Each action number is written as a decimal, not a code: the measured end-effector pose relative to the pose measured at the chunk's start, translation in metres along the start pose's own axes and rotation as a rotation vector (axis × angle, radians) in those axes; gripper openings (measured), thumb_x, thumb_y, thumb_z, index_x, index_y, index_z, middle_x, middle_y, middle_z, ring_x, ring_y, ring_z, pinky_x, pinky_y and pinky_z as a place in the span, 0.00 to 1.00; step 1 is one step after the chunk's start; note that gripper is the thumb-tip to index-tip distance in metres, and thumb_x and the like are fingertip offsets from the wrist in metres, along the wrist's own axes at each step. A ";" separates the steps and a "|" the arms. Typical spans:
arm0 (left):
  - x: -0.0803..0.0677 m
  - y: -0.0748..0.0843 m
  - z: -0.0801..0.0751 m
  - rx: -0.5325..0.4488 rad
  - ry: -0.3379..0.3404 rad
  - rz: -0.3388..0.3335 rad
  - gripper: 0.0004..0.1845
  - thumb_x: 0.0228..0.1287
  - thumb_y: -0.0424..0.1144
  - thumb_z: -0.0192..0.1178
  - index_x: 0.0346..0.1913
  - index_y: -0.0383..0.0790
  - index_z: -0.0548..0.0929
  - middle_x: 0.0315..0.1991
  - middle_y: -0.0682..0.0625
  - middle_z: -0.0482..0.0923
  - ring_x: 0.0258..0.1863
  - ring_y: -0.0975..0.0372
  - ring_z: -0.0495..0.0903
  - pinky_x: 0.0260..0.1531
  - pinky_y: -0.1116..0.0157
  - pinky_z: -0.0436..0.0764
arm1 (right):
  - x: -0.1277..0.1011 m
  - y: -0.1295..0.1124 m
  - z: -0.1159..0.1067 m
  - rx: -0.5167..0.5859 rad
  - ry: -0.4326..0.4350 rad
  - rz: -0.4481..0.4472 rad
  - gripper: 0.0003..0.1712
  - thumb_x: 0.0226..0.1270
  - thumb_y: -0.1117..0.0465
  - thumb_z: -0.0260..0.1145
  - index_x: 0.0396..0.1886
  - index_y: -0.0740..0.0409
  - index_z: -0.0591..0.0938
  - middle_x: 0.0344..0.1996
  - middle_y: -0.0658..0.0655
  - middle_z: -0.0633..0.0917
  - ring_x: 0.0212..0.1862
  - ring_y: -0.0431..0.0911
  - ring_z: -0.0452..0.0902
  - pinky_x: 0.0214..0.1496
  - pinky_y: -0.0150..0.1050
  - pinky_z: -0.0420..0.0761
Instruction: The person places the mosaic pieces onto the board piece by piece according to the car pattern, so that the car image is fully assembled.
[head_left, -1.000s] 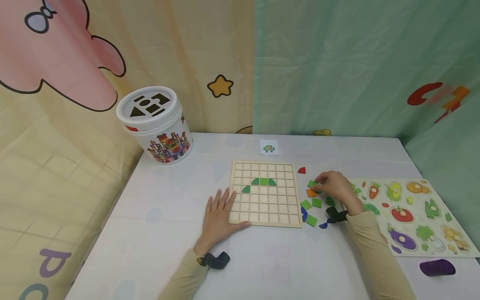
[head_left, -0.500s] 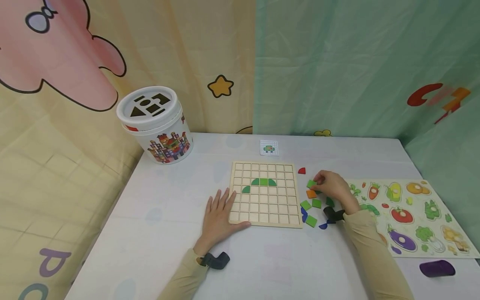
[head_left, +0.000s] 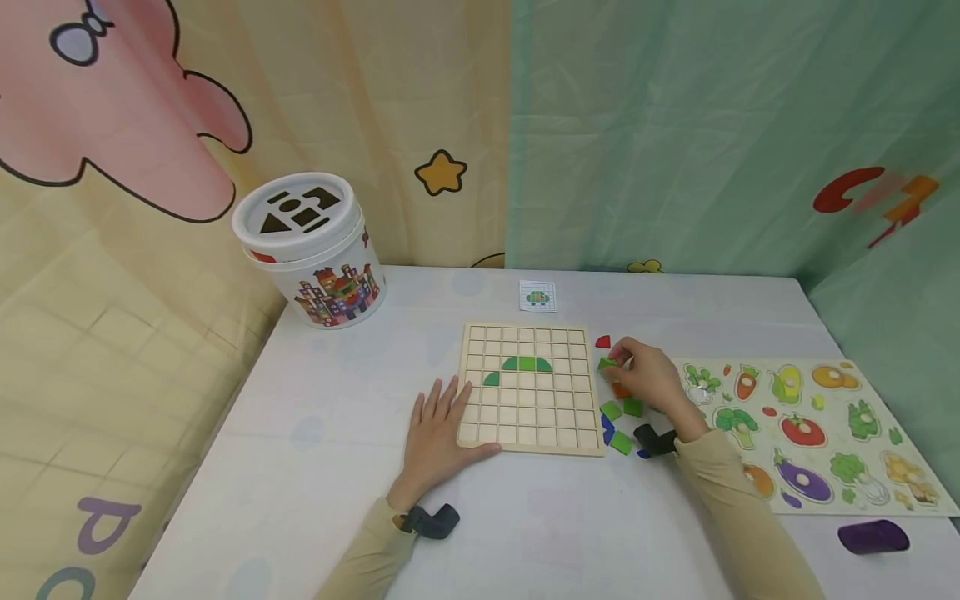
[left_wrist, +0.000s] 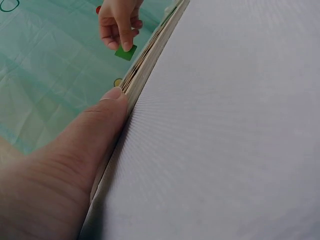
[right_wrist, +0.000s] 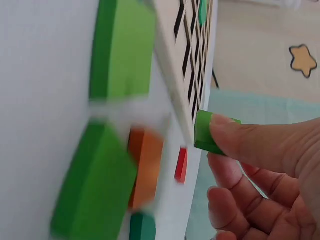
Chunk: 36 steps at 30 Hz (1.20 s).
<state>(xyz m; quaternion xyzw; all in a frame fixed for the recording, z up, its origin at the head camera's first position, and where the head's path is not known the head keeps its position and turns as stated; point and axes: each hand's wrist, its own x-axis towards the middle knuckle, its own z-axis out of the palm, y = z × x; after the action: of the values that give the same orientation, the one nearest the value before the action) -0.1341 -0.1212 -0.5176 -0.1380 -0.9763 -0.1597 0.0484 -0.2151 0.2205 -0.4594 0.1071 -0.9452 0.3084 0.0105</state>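
A wooden grid board [head_left: 528, 392] lies on the white table, with green pieces [head_left: 527, 363] set in its upper rows. My left hand [head_left: 438, 433] lies flat at the board's left front corner, thumb [left_wrist: 107, 107] against its edge. Just right of the board, my right hand [head_left: 641, 375] pinches a green square tile [head_left: 606, 363] [right_wrist: 205, 132] [left_wrist: 126, 52] above the table. Loose green tiles [head_left: 622, 410], an orange one [right_wrist: 145, 167], a red one [head_left: 603, 341] and blue ones [head_left: 607, 427] lie under and around that hand.
A white shape-sorter bucket [head_left: 311, 250] stands at the back left. A small pattern card [head_left: 537, 295] lies behind the board. A vegetable puzzle board [head_left: 810, 429] covers the table's right side, with a purple cylinder [head_left: 873, 536] in front of it. Curtains enclose the table.
My right hand has lifted a green square tile out of the loose pile and moved left toward the board's right edge. The left hand has stayed still.
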 end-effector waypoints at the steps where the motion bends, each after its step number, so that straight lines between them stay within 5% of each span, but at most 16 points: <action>1: 0.000 0.000 0.000 0.001 0.003 0.001 0.57 0.47 0.77 0.53 0.74 0.44 0.55 0.74 0.46 0.47 0.73 0.50 0.40 0.68 0.50 0.37 | 0.001 -0.004 0.003 0.012 -0.001 -0.012 0.10 0.58 0.61 0.70 0.35 0.60 0.78 0.28 0.53 0.80 0.24 0.45 0.69 0.22 0.38 0.69; 19: 0.000 -0.001 0.001 0.015 -0.009 -0.003 0.58 0.47 0.79 0.50 0.75 0.45 0.54 0.75 0.47 0.46 0.73 0.51 0.39 0.68 0.52 0.35 | 0.022 -0.081 0.063 0.068 -0.144 -0.162 0.03 0.58 0.59 0.71 0.30 0.52 0.85 0.22 0.45 0.79 0.25 0.41 0.70 0.28 0.36 0.71; 36: 0.001 -0.001 0.001 0.001 0.030 0.018 0.57 0.47 0.79 0.50 0.74 0.44 0.56 0.74 0.45 0.50 0.72 0.49 0.43 0.68 0.49 0.40 | 0.041 -0.096 0.076 0.025 -0.170 -0.191 0.04 0.57 0.59 0.72 0.27 0.51 0.84 0.23 0.44 0.81 0.26 0.39 0.73 0.30 0.37 0.74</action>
<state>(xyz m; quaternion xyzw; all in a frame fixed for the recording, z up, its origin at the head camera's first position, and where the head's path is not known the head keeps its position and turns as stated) -0.1350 -0.1217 -0.5190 -0.1445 -0.9742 -0.1607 0.0644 -0.2315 0.0926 -0.4622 0.2227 -0.9242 0.3074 -0.0417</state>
